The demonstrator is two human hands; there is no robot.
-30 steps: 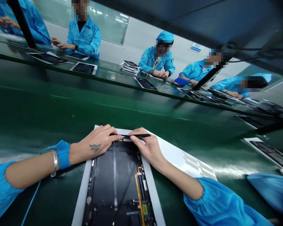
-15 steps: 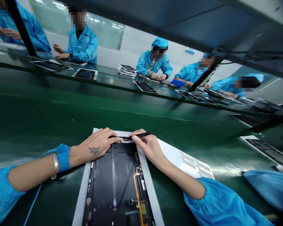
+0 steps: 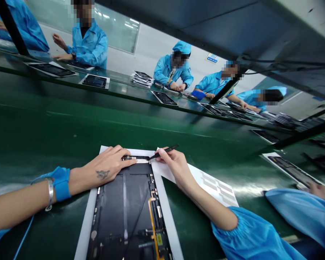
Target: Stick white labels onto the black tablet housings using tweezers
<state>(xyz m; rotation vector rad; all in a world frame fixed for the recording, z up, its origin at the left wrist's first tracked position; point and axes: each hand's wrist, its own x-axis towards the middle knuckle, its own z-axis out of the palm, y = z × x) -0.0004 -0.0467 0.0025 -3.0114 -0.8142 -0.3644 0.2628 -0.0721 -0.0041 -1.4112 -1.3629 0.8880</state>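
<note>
An opened tablet's back housing lies face down on a white sheet, showing dark panels, a thin cable and an orange flex strip. My left hand rests flat across the housing's top edge, fingertips just beside a small black connector strip. My right hand pinches a slim black pointed tool, perhaps tweezers. The tool's tip sits near the strip's right end. A blue wrist strap and a metal bangle circle my left wrist.
A green bench surface runs under everything. Across it, several co-workers in blue smocks handle tablets. Another tablet lies to my right, beside a neighbour's blue sleeve. A dark shelf hangs overhead.
The right hand and tool have shifted right and lifted off the strip, with the tool tilted more steeply. The small black connector strip now shows beside the left fingertips. The view has drifted slightly.
</note>
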